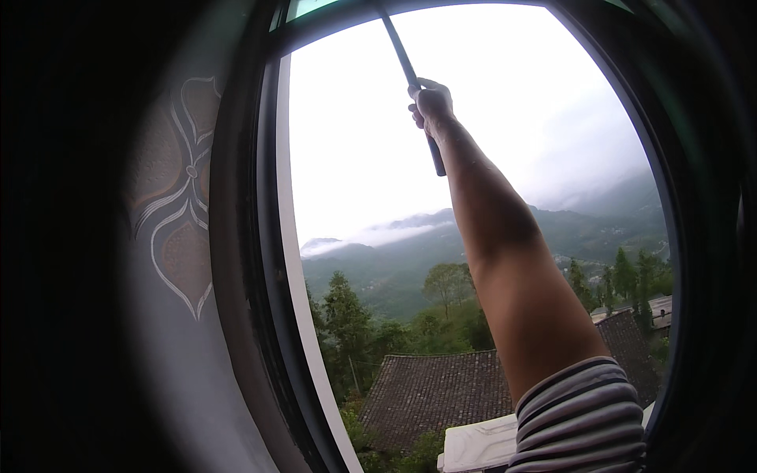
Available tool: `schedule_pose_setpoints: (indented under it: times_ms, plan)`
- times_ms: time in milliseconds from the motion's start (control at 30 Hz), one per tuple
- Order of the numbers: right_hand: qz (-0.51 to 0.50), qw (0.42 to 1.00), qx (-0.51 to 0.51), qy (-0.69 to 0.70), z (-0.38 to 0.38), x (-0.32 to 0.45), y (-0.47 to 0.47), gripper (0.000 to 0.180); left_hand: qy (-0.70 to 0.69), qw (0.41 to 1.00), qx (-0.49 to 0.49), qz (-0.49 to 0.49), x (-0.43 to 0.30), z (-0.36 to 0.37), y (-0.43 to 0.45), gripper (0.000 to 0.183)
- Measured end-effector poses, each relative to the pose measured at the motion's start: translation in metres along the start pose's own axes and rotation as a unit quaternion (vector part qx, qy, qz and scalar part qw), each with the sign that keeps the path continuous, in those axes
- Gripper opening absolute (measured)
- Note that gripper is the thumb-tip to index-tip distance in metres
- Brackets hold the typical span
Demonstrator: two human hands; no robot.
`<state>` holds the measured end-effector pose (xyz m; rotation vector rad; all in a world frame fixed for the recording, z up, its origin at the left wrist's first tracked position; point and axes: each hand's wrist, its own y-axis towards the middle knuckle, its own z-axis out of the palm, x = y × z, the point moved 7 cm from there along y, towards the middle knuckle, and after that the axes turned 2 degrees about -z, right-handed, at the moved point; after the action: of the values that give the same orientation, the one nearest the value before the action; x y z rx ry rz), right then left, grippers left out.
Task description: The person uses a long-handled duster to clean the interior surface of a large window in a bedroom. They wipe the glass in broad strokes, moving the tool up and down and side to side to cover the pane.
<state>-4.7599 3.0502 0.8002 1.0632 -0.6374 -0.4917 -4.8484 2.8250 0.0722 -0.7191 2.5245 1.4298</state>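
My right hand is raised at the upper middle of the view, its fingers closed round a dark pole. The pole's lower end sticks out below the fist, beside my forearm. Its upper part reaches up to the top bar of the window frame; what it ends in is hidden. A striped sleeve covers the upper arm, which stretches out through the window opening. My left hand is out of view.
The dark window frame curves round the opening, with a patterned wall to its left. Below, outside, lie a white box-like unit and a tiled roof. Trees and misty hills are beyond.
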Motion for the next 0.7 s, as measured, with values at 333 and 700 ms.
schedule_pose_setpoints:
  times_ms: [333, 700]
  plan:
    - [0.0, 0.997, -0.017, -0.076, -0.218, -0.089, -0.119, 0.04, -0.017, 1.0, 0.006, 0.001, -0.004, -0.001, 0.006, 0.011]
    - [-0.001, 0.992, -0.048, -0.119, -0.324, -0.058, -0.125, 0.041, -0.017, 1.0, 0.012, -0.007, -0.018, 0.001, 0.012, 0.012]
